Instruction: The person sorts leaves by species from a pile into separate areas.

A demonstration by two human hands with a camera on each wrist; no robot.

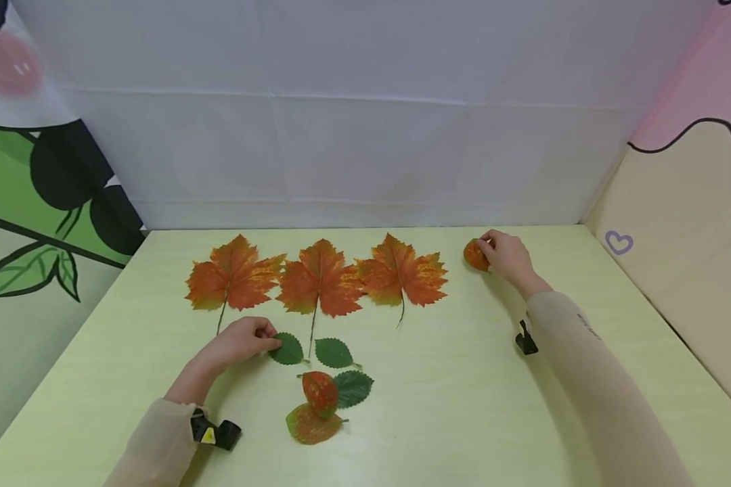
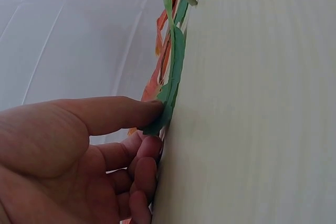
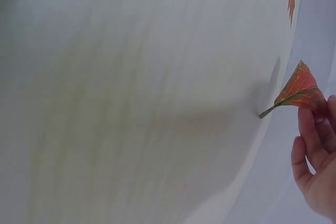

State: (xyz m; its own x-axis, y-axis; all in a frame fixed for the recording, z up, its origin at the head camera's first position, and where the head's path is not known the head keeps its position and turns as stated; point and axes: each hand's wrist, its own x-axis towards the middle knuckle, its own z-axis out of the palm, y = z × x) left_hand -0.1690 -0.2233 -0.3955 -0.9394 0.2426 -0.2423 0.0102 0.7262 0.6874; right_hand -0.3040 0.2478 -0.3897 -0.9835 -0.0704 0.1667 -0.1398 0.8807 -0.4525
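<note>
My left hand (image 1: 244,345) pinches the edge of a green leaf (image 1: 288,349) between thumb and fingers; in the left wrist view the leaf (image 2: 176,72) stands close over the tabletop. At the far right, my right hand (image 1: 508,257) grips a small orange-red leaf (image 1: 475,256). The right wrist view shows that leaf (image 3: 302,93) folded along its midrib, stem pointing down toward the table. A second green leaf (image 1: 334,353) lies just right of the left hand's one. Below them an orange-red leaf (image 1: 319,389) overlaps a third green leaf (image 1: 355,388) and an orange-green leaf (image 1: 309,427).
Three orange maple leaves (image 1: 234,276), (image 1: 321,279), (image 1: 402,272) lie in a row toward the back of the pale table (image 1: 438,406). A white cloth wall (image 1: 365,149) rises behind, with printed panels at left (image 1: 12,365) and right (image 1: 682,270).
</note>
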